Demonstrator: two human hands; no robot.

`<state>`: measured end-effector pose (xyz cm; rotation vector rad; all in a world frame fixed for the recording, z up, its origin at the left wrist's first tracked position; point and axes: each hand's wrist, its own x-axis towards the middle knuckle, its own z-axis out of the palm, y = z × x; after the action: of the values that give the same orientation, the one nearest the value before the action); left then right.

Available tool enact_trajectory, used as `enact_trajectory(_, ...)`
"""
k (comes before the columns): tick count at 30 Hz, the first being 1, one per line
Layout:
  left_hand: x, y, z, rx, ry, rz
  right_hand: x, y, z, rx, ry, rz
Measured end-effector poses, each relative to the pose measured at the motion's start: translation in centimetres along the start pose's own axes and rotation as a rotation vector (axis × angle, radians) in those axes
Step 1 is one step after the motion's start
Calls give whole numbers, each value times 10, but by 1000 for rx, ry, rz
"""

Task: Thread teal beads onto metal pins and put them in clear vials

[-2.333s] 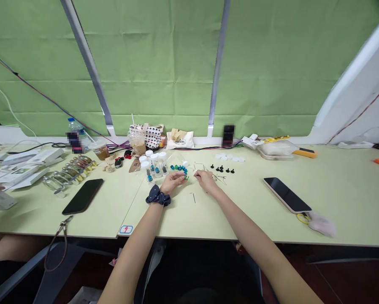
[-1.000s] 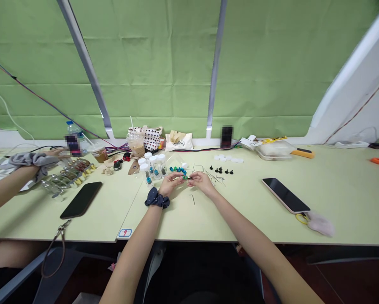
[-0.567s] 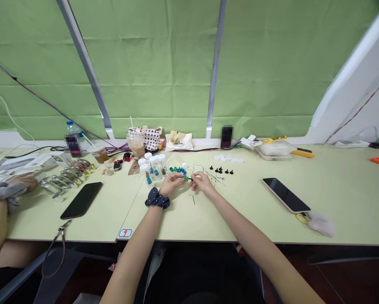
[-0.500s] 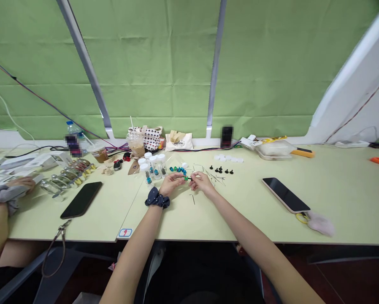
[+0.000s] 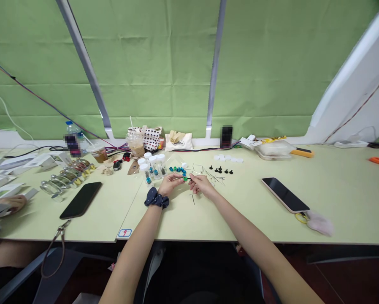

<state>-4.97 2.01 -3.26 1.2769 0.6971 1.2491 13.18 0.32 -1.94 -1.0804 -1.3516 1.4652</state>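
Note:
My left hand (image 5: 170, 184), with a dark scrunchie on its wrist, pinches a small green piece (image 5: 185, 178). A short dark part (image 5: 189, 178) sits against it, held in the closed fingertips of my right hand (image 5: 201, 184); whether the two are joined I cannot tell. Just beyond my hands lies a cluster of small blue and green pieces (image 5: 178, 169). Clear vials (image 5: 155, 170) with white caps stand left of them, some with a blue piece inside. Thin metal rods (image 5: 219, 179) are scattered beside my right hand, and several black stemmed pieces (image 5: 220, 169) stand behind them.
White caps (image 5: 228, 158) lie at the back. A phone (image 5: 284, 194) rests on the right, another phone (image 5: 81, 200) on the left near a row of glass jars (image 5: 63, 179). An iced drink cup (image 5: 136, 145) stands behind. A co-worker's hand (image 5: 14, 203) is at far left.
My two hands stay nearly in place, still pinching the green piece and dark part. The co-worker's hand at far left has moved nearer the table's front edge.

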Motion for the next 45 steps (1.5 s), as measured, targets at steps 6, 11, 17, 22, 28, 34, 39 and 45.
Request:
enact_trajectory(6, 2, -4, -2, 14, -37, -42, 1, 1, 0, 6, 10, -28)
enact_trajectory(11, 3, -5, -4, -1, -5, -8, 3, 2, -1, -25, -24, -36)
enact_trajectory(17, 3, -5, -4, 44, -23, -1, 2, 1, -2, -67, -47, 32)
enact_trajectory(22, 2, -5, -3, 50, -60, -8, 2, 1, -1, -21, -8, 4)
enact_trajectory(28, 3, -6, -4, 47, -43, -19, 1, -1, 1, -27, 0, 16)
enact_trajectory(34, 2, -3, -4, 49, 7, 14, -5, -7, 2, -11, -25, -95)
enact_trajectory(39, 3, -3, -3, 75, -19, 8, -2, -3, 2, -17, -51, -53)
enact_trajectory(45, 3, -3, -3, 48, -7, 6, -2, -3, 2, -16, -35, -59)
